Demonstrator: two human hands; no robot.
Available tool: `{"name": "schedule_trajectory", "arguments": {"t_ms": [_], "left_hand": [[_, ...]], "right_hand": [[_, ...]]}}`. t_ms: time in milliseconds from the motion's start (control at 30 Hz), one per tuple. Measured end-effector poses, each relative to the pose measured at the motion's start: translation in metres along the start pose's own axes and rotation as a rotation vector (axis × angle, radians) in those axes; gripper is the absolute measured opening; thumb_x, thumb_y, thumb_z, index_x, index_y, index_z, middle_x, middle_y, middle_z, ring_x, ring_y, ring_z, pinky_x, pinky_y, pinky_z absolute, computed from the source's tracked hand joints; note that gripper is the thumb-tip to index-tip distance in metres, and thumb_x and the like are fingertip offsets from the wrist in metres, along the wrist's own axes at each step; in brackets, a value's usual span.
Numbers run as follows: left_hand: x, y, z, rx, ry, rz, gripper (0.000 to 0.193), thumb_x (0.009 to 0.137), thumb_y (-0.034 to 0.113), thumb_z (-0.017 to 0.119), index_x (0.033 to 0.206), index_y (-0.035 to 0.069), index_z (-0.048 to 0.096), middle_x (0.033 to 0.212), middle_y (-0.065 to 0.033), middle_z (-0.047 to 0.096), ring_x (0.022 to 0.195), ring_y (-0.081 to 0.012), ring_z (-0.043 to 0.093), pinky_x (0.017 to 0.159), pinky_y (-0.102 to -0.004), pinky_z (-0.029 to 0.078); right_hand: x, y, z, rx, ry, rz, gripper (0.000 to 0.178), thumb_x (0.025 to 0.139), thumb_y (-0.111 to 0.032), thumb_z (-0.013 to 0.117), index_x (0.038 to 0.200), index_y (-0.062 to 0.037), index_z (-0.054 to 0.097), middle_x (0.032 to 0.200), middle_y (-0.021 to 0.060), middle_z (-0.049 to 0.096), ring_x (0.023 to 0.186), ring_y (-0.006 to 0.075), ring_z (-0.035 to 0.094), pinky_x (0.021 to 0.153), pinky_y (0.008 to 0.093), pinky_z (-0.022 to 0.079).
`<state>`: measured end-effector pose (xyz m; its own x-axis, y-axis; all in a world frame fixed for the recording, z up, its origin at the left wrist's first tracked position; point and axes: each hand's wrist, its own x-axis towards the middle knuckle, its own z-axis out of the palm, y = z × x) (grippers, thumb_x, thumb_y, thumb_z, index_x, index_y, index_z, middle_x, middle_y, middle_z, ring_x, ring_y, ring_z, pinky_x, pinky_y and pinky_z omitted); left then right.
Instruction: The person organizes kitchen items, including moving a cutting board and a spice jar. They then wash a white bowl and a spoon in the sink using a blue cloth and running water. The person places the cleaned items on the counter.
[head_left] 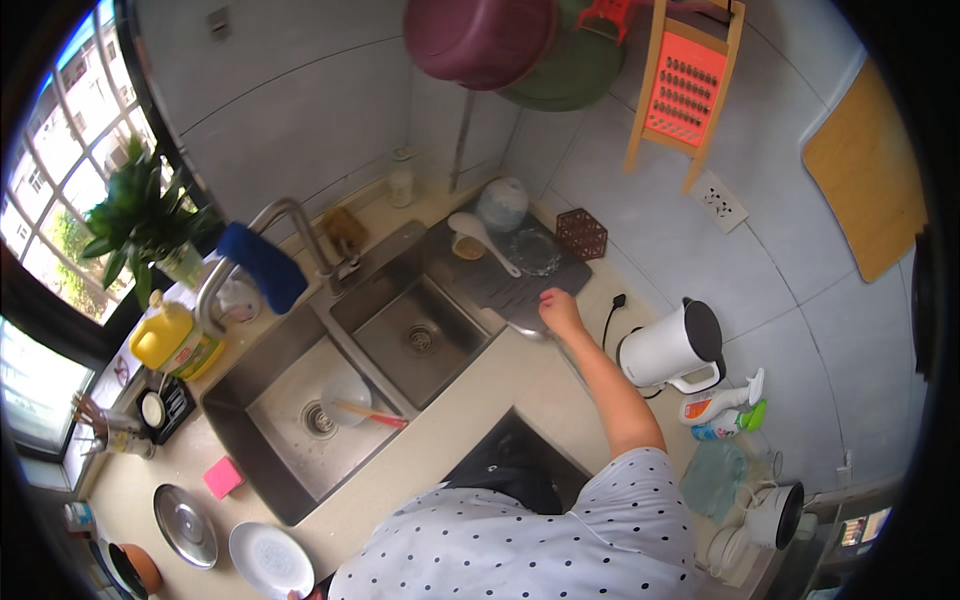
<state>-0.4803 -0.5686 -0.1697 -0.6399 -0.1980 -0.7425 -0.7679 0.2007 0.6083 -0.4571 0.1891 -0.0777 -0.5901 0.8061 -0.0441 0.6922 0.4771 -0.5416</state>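
At the lower edge, the fingers of my left hand (pixel 306 594) close on the rim of a white plate (pixel 272 560); most of that hand is out of sight. My right arm reaches forward to the grey drying mat (pixel 490 290) beside the sink. There my right hand (pixel 561 312) is closed, its fingers curled, and whatever may be in them is hidden. Just left of it, a shiny curved piece (pixel 527 331) shows at the mat's near edge. On the mat lie a white ladle (pixel 488 243), a clear round dish (pixel 535 252) and a pale rounded bowl (pixel 502 204).
The double sink (pixel 406 402) holds a translucent bowl (pixel 346 392) and a red-handled utensil (pixel 372 412). A blue cloth (pixel 262 267) hangs on the faucet (pixel 290 212). A metal lid (pixel 185 526) and pink sponge (pixel 223 478) lie left. A white kettle (pixel 665 348) and spray bottle (pixel 722 398) stand right.
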Motion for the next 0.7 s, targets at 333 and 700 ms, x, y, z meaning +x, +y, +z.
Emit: {"name": "schedule_trajectory", "arguments": {"t_ms": [333, 700], "left_hand": [[-0.037, 0.065, 0.124, 0.282, -0.09, 0.074, 0.052, 0.077, 0.003, 0.043, 0.128, 0.001, 0.03, 0.122, -0.0202, 0.041, 0.11, -0.036, 0.046, 0.088, -0.0542, 0.041], [-0.054, 0.068, 0.144, 0.349, -0.074, 0.046, 0.049, 0.078, 0.004, 0.044, 0.125, 0.001, 0.032, 0.119, -0.0195, 0.043, 0.107, -0.0343, 0.047, 0.086, -0.0517, 0.042]], "right_hand": [[0.119, 0.03, 0.051, -0.941, 0.046, -0.45, 0.053, 0.083, -0.017, 0.05, 0.134, -0.019, 0.035, 0.134, 0.0232, 0.033, 0.122, 0.0393, 0.033, 0.09, 0.0612, 0.032], [0.132, 0.029, 0.062, -0.943, -0.118, -0.417, 0.057, 0.085, -0.02, 0.047, 0.137, -0.0321, 0.027, 0.138, 0.0266, 0.024, 0.122, 0.0508, 0.027, 0.092, 0.0612, 0.03]]}}
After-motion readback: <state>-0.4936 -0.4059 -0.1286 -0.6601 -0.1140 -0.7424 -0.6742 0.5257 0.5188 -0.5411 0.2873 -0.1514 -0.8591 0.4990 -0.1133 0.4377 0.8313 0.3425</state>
